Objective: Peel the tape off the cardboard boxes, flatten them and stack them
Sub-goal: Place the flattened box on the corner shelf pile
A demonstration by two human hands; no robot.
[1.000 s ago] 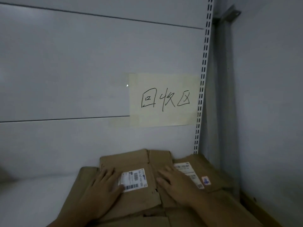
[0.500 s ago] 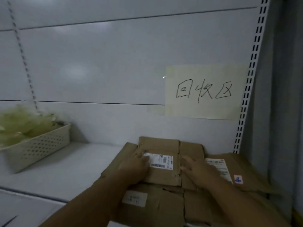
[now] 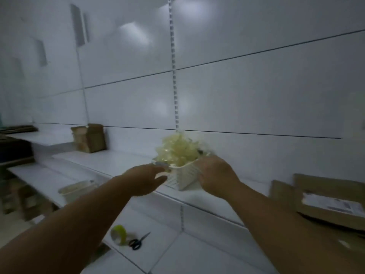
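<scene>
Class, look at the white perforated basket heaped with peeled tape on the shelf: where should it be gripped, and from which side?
Grip the basket by its two opposite side walls just under the rim, coming from the front with both hands; the tape heaps above the rim, so a top approach looks blocked.

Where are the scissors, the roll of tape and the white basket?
scissors [image 3: 137, 241]: head view, on the dark handles.
roll of tape [image 3: 118, 234]: head view, on its yellow-green side.
white basket [image 3: 182, 177]: head view, on its perforated front wall.

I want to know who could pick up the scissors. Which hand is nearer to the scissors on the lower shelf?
Left. The left hand is up at the white basket, roughly above the scissors. The right hand is at the basket's other side, farther to the right.
</scene>
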